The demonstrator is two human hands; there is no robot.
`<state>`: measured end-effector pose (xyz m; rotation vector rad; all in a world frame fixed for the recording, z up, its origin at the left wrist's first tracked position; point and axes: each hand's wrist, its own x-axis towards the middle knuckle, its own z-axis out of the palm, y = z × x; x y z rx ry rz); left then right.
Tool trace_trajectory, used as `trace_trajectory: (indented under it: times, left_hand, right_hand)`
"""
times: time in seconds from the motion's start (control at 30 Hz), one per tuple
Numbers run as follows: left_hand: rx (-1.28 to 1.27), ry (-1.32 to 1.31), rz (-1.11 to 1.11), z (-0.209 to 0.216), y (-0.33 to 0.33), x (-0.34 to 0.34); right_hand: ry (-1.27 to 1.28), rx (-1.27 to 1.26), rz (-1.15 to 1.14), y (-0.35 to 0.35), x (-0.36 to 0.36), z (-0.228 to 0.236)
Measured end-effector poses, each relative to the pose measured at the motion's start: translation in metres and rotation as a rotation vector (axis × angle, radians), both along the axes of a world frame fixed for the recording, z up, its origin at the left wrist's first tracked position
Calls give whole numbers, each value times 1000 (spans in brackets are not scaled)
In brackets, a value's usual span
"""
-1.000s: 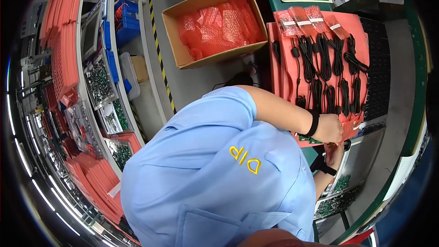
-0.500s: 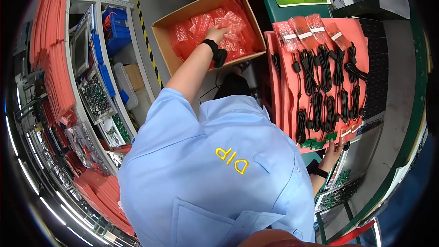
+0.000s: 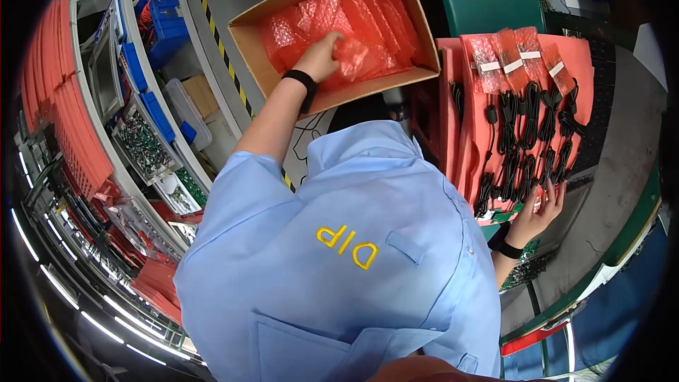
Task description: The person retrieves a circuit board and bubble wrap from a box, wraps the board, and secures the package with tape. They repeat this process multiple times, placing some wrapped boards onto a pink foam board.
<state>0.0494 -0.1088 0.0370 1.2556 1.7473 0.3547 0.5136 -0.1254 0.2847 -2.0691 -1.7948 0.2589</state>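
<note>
Neither of my own hands shows. A person in a light blue shirt with yellow lettering fills the middle, seen from above and behind. That person's left hand, with a black wristband, is down in a cardboard box and closed on a red bubble-wrap bag. The same person's right hand, also with a black wristband, rests with fingers spread on the near edge of a red tray. The tray holds rows of coiled black cables.
Several red bubble-wrap bags with white labels lie at the tray's top. At the left stands a metal rack with red trays, blue bins and circuit boards. A green bench is at the top right, and a green-edged grey worktable at the right.
The person's left arm swung from the cable tray over to the cardboard box, and that hand now grips a bag there. The right hand stayed at the tray's edge.
</note>
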Motion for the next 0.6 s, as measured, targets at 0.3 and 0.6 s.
trace_trajectory:
  times: [0.3, 0.6]
  left_hand:
    - [-1037, 40, -204, -118, -72, -54]
    - [-1001, 5, 66, -206, -73, -40]
  right_hand:
    - [-20, -51, 103, 12, -29, 3]
    - [-52, -125, 103, 1, -43, 20]
